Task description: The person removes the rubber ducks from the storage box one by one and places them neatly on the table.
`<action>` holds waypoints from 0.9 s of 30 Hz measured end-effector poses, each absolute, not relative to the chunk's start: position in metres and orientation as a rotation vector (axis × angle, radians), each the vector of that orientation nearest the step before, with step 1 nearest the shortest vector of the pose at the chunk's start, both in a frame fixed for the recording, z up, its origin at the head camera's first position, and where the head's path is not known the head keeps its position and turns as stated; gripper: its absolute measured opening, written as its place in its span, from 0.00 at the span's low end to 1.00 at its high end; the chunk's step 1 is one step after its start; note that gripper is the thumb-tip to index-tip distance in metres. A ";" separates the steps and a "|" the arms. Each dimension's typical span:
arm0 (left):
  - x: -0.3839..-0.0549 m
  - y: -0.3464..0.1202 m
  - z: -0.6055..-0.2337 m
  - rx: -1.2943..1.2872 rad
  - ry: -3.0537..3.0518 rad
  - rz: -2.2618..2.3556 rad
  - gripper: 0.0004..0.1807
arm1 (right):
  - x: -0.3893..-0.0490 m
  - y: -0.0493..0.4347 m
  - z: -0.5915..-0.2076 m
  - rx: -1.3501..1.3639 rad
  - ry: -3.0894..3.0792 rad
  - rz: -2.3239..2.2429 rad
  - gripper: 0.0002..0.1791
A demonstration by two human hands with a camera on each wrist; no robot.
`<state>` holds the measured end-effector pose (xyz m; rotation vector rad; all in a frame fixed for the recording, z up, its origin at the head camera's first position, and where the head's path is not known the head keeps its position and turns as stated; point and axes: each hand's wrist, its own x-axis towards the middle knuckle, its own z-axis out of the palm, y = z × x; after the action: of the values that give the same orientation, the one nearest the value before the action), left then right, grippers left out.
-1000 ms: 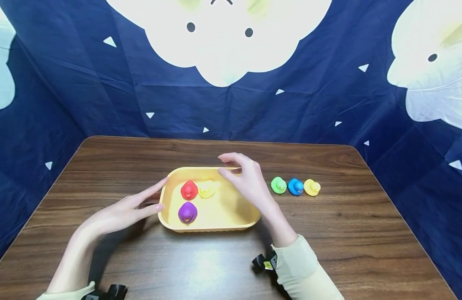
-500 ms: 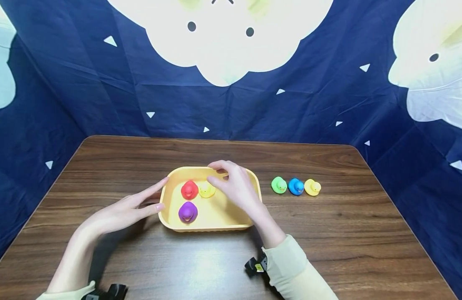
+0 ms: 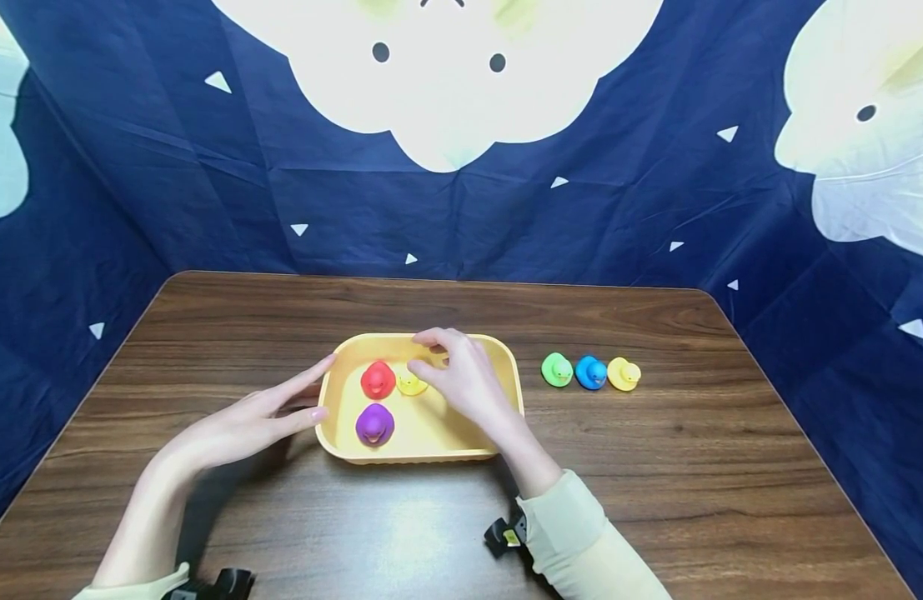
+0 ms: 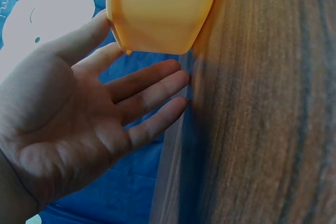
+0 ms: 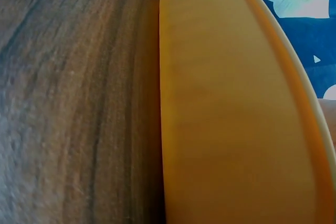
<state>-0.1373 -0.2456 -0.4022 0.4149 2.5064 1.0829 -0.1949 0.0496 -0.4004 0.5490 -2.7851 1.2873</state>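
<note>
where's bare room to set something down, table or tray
Free: the table right of the outer yellow duck, the patch between the forearms in front of the tray, and the tray's near floor right of the purple duck. Crowded: around the red duck, inner yellow duck and right hand.

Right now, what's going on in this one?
A person's left hand touches the left end of a yellow tray. The right hand is over the tray, thumb and fingers apart, near the yellow duck inside; contact is unclear. A red duck and a purple duck are in there too. A green duck, a blue duck and a second yellow duck line up on the table.
</note>
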 end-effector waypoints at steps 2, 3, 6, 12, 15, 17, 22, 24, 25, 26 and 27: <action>-0.137 -0.246 -0.402 0.416 2.507 1.083 0.39 | -0.195 0.049 -0.401 0.547 -2.793 1.272 0.18; -0.137 -0.246 -0.402 0.416 2.509 1.082 0.39 | -0.195 0.048 -0.402 0.547 -2.795 1.267 0.18; -0.137 -0.246 -0.402 0.422 2.515 1.077 0.38 | -0.195 0.047 -0.405 0.545 -2.801 1.250 0.19; -0.136 -0.245 -0.401 0.441 2.542 1.061 0.37 | -0.195 0.045 -0.410 0.521 -2.837 1.190 0.21; -0.135 -0.245 -0.400 0.443 2.538 1.065 0.38 | -0.195 0.044 -0.412 0.513 -2.866 1.145 0.22; -0.135 -0.245 -0.400 0.443 2.534 1.067 0.38 | -0.195 0.043 -0.412 0.516 -2.880 1.112 0.22; -0.135 -0.245 -0.400 0.442 2.536 1.063 0.38 | -0.194 0.041 -0.414 0.536 -2.918 1.030 0.22; -0.135 -0.245 -0.400 0.445 2.537 1.064 0.38 | -0.194 0.041 -0.415 0.543 -2.935 1.002 0.23; -0.135 -0.245 -0.400 0.445 2.538 1.064 0.38 | -0.194 0.040 -0.416 0.545 -2.940 0.992 0.23; -0.135 -0.245 -0.400 0.448 2.537 1.066 0.38 | -0.194 0.040 -0.416 0.547 -2.945 0.981 0.23; -0.135 -0.245 -0.400 0.450 2.537 1.067 0.38 | -0.193 0.040 -0.416 0.547 -2.949 0.976 0.23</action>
<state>-0.1346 -0.2450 -0.3999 0.4497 2.5370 1.0668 -0.1935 0.0402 -0.4165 0.5470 -2.9491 0.9756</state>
